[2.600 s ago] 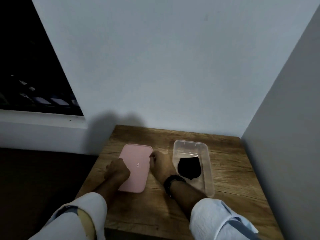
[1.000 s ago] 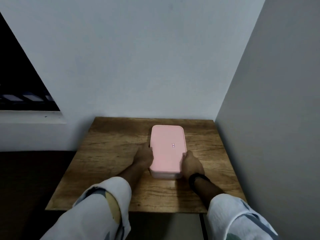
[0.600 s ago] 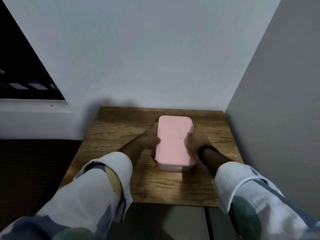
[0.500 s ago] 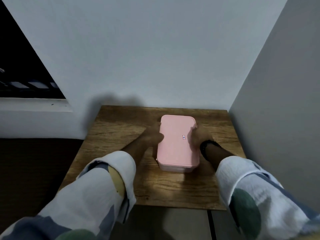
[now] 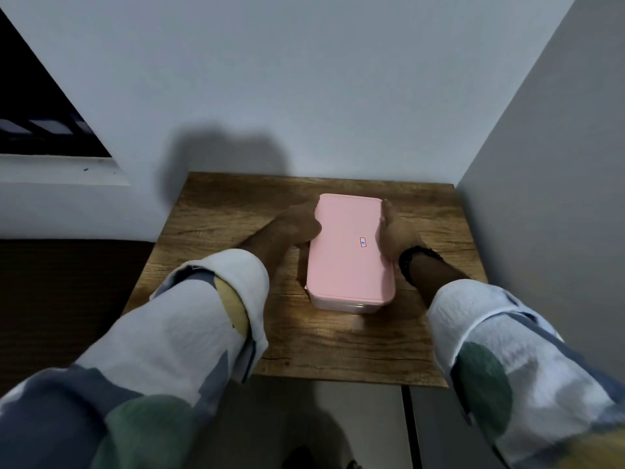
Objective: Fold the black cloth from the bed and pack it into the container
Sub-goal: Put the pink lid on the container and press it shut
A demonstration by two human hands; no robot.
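A clear plastic container (image 5: 341,304) stands on a small wooden table (image 5: 216,228), covered by its pink lid (image 5: 348,252). The black cloth is hidden under the lid. My left hand (image 5: 297,225) presses against the lid's left edge near the far corner. My right hand (image 5: 394,235), with a dark band on the wrist, presses against the lid's right edge. Both hands clasp the closed container between them.
The table sits in a corner, with a white wall behind it and a grey wall (image 5: 541,198) close on the right. A dark window opening (image 5: 37,106) lies at the left. Dark floor lies left of the table.
The pink lid was lifted from the table and set on the container, hiding the black cloth. Both hands have slid along the lid's sides toward its far end.
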